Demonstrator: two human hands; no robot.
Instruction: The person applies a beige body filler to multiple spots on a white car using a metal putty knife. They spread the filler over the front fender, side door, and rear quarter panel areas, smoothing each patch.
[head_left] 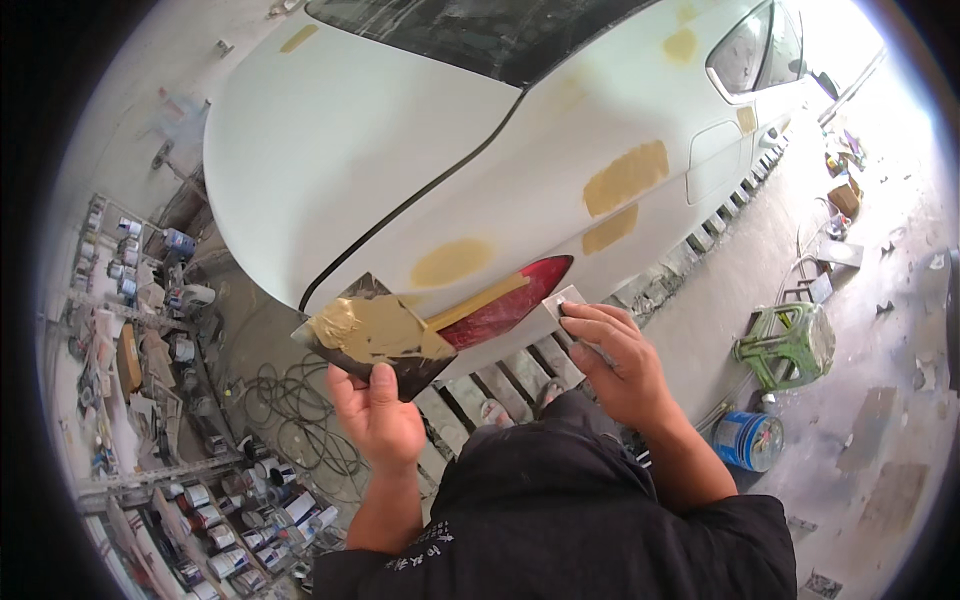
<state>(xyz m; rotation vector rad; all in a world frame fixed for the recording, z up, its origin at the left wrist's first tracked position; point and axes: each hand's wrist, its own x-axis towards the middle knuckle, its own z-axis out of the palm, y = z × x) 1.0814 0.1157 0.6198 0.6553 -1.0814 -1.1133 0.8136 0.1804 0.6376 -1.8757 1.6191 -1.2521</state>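
My left hand (382,420) grips the near corner of a dark flat mixing board (425,378), thumb on top. Tan body filler (372,330) is smeared over the board, thickest toward its left corner. In my right hand (622,365) is a small pale putty spreader (563,303), pinched between thumb and fingers beside the tip of a red tail light (505,305). A strip of yellow masking tape (478,303) runs along the light's upper edge. Behind them stands a white car (400,130), with tan filler patches (452,262) on its rear panel and further along its side.
Shelves (150,475) with several cans line the left. Coiled hoses (300,410) lie on the floor near them. A slatted floor grate (500,390) runs beneath the car's edge. To my right are a green stool (790,345) and a blue bucket (748,440).
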